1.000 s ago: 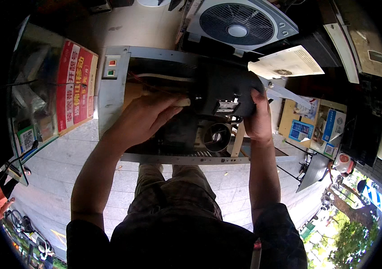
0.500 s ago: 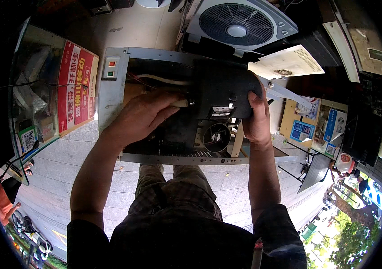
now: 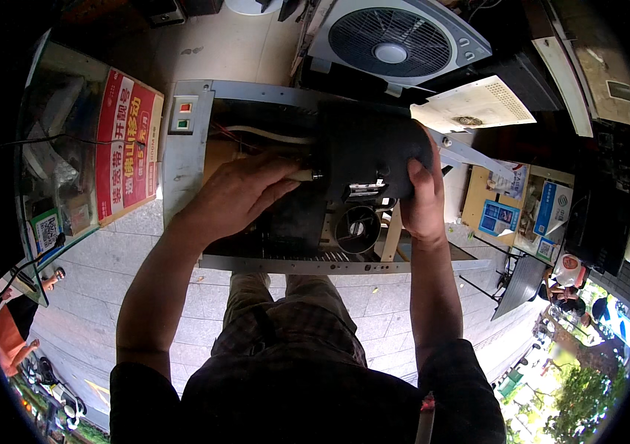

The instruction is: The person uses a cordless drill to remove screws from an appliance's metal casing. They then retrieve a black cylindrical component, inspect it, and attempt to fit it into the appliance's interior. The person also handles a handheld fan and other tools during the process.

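Note:
A black box-like housing with a curved right side sits inside a long open metal frame. My right hand grips its right end, thumb on top. My left hand pinches a short pale rod with a metal end, which meets the housing's left side. I cannot make out whether the rod is a tool handle or a connector. A light label shows low on the housing. Just below is a round metal-rimmed opening. A pale cable runs behind my left hand.
Red and green switches are set in the frame's left end. Beyond the frame lie a grey box fan and a perforated cream panel. A glass display case stands left. A counter with leaflets is at right.
The black housing has tipped slightly, so its label looks narrower and lower. My right thumb has shifted a little with it. My left hand keeps its pinch on the rod.

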A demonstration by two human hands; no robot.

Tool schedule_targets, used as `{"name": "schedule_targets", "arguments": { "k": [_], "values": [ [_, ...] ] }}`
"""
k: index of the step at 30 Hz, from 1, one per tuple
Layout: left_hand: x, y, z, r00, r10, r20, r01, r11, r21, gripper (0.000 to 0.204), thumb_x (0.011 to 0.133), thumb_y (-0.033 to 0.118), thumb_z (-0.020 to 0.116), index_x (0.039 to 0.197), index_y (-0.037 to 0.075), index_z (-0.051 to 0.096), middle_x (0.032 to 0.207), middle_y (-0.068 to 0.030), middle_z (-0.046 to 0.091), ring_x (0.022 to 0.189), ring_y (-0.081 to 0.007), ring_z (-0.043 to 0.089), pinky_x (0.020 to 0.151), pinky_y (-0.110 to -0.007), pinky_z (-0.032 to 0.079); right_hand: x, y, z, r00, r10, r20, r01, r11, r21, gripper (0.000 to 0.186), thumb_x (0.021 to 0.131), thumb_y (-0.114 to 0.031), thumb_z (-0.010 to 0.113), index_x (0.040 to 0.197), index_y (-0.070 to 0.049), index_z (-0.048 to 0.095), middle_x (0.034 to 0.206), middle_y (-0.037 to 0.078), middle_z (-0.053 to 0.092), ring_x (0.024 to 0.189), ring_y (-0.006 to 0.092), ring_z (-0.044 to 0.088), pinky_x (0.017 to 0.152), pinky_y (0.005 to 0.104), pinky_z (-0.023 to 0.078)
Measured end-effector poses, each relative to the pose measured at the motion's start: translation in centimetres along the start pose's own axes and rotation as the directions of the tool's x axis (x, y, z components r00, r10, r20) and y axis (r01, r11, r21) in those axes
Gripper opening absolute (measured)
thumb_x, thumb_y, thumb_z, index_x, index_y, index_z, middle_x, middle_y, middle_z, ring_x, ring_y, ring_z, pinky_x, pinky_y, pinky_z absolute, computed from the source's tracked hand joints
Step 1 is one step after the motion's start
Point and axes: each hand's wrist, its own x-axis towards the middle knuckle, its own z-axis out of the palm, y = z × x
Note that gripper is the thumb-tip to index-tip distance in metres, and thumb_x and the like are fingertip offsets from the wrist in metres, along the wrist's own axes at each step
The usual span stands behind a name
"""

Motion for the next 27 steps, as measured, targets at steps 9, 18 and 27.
{"name": "schedule_targets", "arguments": {
  "k": [9, 18, 27],
  "values": [
    [-0.4, -0.5, 0.8, 0.998, 0.003, 0.059, 0.009, 0.980, -0.198, 0.028, 0.103, 0.016, 0.060, 0.128, 0.005, 0.062, 0.122, -0.0187, 0.067, 0.112, -0.0356, 0.067, 0.096, -0.046, 0.054, -0.2, 0.2, -0.1, 0.999, -0.039, -0.007, 0.038, 0.996, -0.082, 0.090, 0.085, -0.051, 0.070, 0.154, -0.003, 0.037, 0.141, 0.016, 0.049, 0.129, 0.0271, 0.053, 0.108, 0.0390, 0.046],
    [-0.7, 0.4, 1.1, 0.998, -0.051, 0.028, 0.053, 0.994, -0.091, 0.029, 0.103, 0.019, 0.059, 0.129, 0.008, 0.061, 0.125, -0.0177, 0.066, 0.116, -0.0350, 0.064, 0.099, -0.046, 0.053, -0.1, 0.8, -0.1, 0.996, -0.078, -0.046, 0.072, 0.989, -0.129, 0.096, 0.082, -0.058, 0.071, 0.153, -0.004, 0.038, 0.139, 0.014, 0.049, 0.128, 0.0261, 0.052, 0.107, 0.0378, 0.043],
    [-0.8, -0.3, 2.0, 0.999, 0.022, -0.032, -0.021, 0.999, 0.037, 0.030, 0.102, 0.019, 0.061, 0.131, 0.014, 0.062, 0.124, -0.0154, 0.067, 0.111, -0.0340, 0.065, 0.096, -0.046, 0.053, -0.2, 1.1, -0.5, 0.994, -0.097, -0.045, 0.088, 0.982, -0.167, 0.098, 0.081, -0.058, 0.071, 0.154, -0.003, 0.037, 0.140, 0.015, 0.049, 0.129, 0.0264, 0.051, 0.109, 0.0388, 0.042]
  ]
}}
